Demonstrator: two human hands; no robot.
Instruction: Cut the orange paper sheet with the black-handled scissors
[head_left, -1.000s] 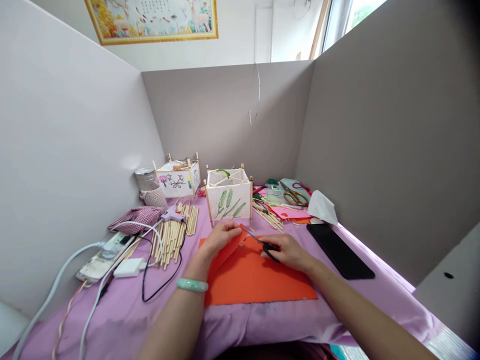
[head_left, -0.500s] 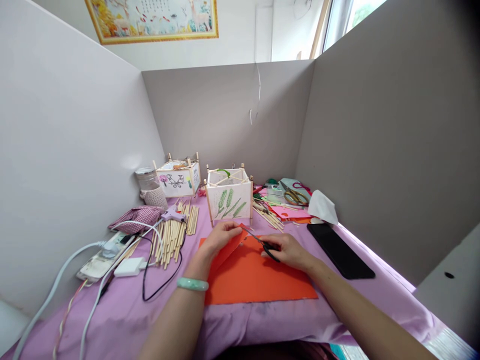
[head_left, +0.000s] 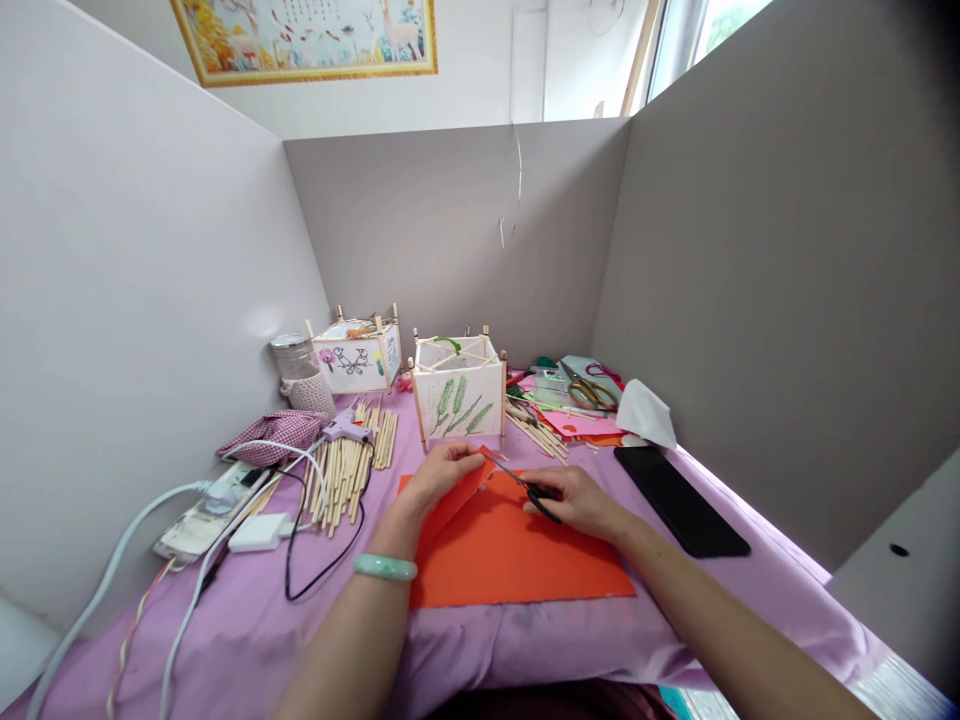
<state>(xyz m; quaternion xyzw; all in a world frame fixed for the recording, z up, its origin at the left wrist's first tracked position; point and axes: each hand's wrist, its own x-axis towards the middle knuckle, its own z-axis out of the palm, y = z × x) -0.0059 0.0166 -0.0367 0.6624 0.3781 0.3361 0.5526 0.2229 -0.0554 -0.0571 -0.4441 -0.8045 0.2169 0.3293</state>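
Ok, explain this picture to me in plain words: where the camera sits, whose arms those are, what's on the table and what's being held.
There is no machine here. The camera is worn on a person's head, looking forward and down, so the two bare arms are their own. The left hand pinches up a folded edge of the orange paper sheet. The right hand grips small black scissors, blades at that edge. On the purple tablecloth lie wooden sticks, two paper lanterns, a black phone and a power strip with cables.
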